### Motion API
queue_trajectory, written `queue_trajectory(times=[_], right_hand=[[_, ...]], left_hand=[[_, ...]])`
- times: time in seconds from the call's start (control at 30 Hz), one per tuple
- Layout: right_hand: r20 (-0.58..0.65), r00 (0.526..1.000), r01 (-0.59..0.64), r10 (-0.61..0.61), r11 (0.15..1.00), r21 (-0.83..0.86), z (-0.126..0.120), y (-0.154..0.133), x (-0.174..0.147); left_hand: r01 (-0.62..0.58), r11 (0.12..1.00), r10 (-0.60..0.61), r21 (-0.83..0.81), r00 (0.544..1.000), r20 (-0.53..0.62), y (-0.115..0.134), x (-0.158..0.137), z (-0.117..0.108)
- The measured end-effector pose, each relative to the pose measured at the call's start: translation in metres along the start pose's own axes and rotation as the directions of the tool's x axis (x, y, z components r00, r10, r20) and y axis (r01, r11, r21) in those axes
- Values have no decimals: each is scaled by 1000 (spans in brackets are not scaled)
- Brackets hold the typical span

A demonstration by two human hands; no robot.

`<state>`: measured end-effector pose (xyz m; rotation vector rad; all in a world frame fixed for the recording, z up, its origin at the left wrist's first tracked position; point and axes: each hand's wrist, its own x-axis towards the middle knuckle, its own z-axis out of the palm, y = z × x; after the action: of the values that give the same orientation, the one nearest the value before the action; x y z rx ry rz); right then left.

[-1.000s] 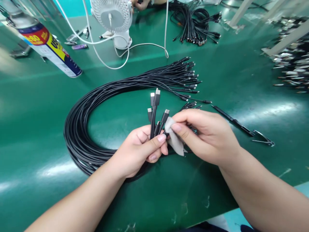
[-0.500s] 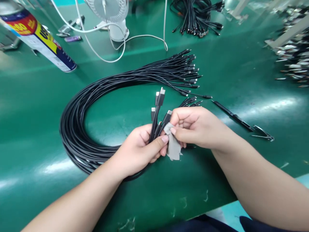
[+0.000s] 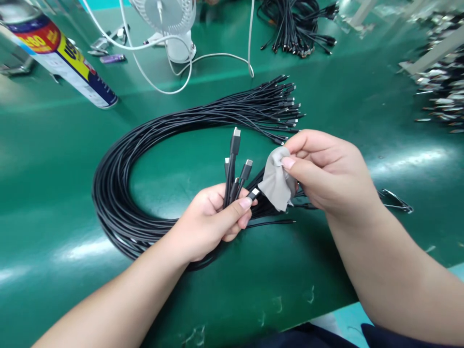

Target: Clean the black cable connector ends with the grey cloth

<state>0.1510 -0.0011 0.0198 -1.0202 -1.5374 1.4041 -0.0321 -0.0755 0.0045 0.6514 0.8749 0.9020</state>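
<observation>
My left hand (image 3: 221, 217) is closed round several black USB-C cables (image 3: 232, 176), whose metal plugs stick up above the fingers. One plug (image 3: 254, 192) points out to the right beside the thumb tip. Between the thumb and fingers of my right hand (image 3: 319, 169) is a small grey cloth (image 3: 277, 181), crumpled and hanging down, just right of that plug and apart from the left hand. Under and behind both hands lies a large curved bundle of black cables (image 3: 112, 188), its upper plug ends fanned out to the right.
At upper left a spray can (image 3: 68, 55) stands near a white fan (image 3: 177, 29) with a looping white cord (image 3: 213, 55). Another black cable heap (image 3: 297, 29) lies at the back. On the right are a pen-like tool (image 3: 397, 200) partly behind my hand and a pile of small parts (image 3: 444, 82).
My right hand has moved up and right with the grey cloth, away from my left hand. The plug by my left thumb now shows uncovered. My left hand stays almost in place.
</observation>
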Motion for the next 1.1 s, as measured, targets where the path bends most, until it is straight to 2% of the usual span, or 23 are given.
queue_trajectory(times=[0.2,0.37,0.53,0.63,0.73,0.9,0.97,1.1], right_hand=[[170,986,-4,2,1000,10,2,-1,-1],[144,987,71,-72,997,13,3,-1,1],[120,989,77,-86,994,81,-1,5,0],[159,983,70,-89,990,123,0,5,-1],[249,966,39,-66,993,113,3,2,-4],[398,915,-101,68,993,63,7,-4,-7],[385,920,-98,81,995,26,7,-7,-6],[278,959,-60,61,998,-13,4,-8,-3]], left_hand=[[-17,1000,18,-12,999,28,0,-1,-1],[-19,999,20,-28,999,32,0,-1,-1],[-24,999,27,-47,997,67,-1,-2,-2],[-38,998,43,-54,995,94,-2,-2,-3],[-58,997,64,-57,992,105,-2,-2,-3],[-55,997,60,-55,994,88,-1,-2,-2],[-49,997,54,-56,995,82,0,-2,-1],[-35,997,40,-72,996,75,-1,-2,-1]])
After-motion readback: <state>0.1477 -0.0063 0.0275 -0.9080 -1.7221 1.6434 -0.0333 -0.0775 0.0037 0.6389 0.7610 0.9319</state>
